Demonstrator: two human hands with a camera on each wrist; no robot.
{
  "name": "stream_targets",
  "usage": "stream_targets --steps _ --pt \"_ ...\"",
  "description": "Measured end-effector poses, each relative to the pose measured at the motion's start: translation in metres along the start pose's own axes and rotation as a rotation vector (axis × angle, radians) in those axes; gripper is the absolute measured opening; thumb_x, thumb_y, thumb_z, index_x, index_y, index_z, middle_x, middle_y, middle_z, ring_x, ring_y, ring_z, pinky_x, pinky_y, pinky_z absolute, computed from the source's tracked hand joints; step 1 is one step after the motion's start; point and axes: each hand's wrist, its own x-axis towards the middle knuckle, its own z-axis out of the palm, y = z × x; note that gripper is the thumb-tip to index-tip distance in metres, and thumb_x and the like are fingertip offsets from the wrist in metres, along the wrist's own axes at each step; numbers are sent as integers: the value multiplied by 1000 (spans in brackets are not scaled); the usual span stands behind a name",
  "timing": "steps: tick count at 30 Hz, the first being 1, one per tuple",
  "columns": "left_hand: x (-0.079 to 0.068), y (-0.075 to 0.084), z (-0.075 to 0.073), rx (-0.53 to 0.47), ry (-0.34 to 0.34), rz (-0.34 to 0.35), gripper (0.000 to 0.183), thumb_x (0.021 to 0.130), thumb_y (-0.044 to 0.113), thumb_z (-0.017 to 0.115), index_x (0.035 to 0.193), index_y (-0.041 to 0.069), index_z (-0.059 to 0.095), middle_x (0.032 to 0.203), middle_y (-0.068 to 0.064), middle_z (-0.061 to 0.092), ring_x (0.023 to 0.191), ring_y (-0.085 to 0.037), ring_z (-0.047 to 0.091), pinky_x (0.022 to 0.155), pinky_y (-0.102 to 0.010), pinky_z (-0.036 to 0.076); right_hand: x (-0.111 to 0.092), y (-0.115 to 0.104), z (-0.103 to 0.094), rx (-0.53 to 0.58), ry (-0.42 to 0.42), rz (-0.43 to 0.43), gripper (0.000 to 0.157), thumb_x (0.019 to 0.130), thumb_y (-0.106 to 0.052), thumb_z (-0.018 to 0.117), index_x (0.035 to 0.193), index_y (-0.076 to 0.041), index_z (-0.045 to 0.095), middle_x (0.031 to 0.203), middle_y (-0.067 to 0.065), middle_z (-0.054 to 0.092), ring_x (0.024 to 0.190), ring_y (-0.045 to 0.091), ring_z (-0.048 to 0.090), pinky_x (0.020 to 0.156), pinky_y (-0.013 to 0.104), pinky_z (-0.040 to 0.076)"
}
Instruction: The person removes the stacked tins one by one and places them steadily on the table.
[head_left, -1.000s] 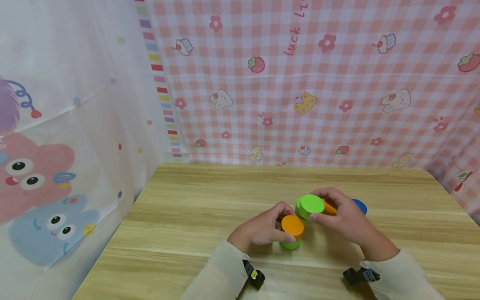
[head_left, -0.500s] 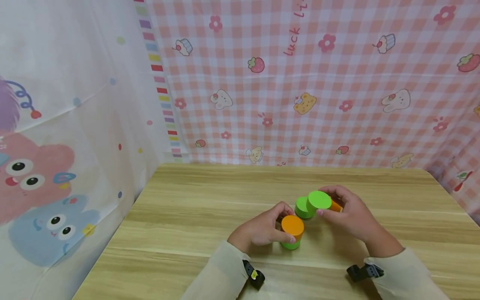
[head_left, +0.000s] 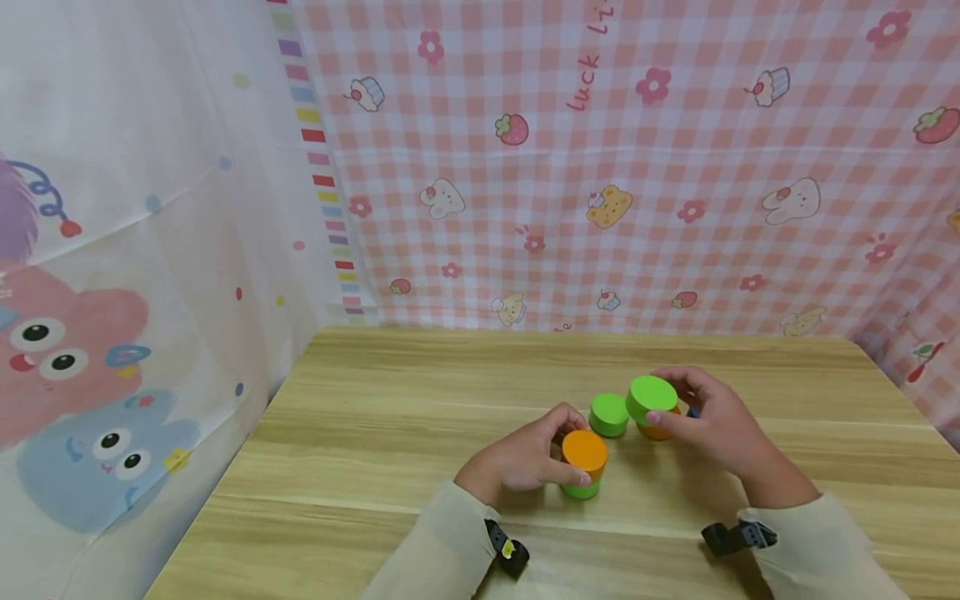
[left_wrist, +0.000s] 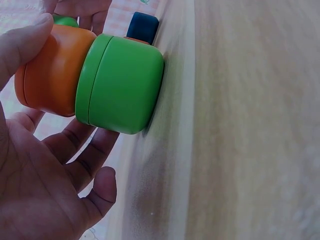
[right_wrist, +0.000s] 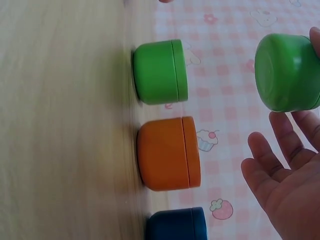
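1. On my feed, lower centre: the left hand (head_left: pixel 528 458) gripped the upper orange pot (head_left: pixel 585 452) atop the bottom green pot (head_left: pixel 581 491), seemingly steadying that stack!
2. Right of centre, the right hand (head_left: pixel 708 427) pinched the raised green pot (head_left: pixel 651 395), lifted, I judged, to clear the lower orange pot (right_wrist: pixel 167 154).
3. Right wrist view, centre: that pot stood between the loose green pot (right_wrist: pixel 157 72) and blue pot (right_wrist: pixel 176 225), gaps leaving finger room, I reckoned.
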Motion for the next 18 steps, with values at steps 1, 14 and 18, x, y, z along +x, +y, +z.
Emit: stream_targets --steps 1,14,18 --pt "0 0 0 0 0 3 51 90 25 86 126 31 51 122 9 58 113 -8 55 112 -40 39 0 1 -1 -1 -2 0 51 95 -21 81 137 -1 60 131 13 66 115 -4 56 110 18 43" --pt "0 0 0 -2 7 7 51 89 25 86 126 31 51 121 10 59 113 -8 56 114 -41 38 2 14 -11 19 -16 14 51 97 -19 79 139 1 59 132 16 64 111 -4 58 96 6 42" --pt "0 0 0 -2 4 5 51 89 25 86 126 31 51 121 9 58 113 -8 55 113 -40 39 2 17 -14 15 -5 9 50 97 -18 78 139 2 58 132 17 63 111 -7 57 95 5 41"
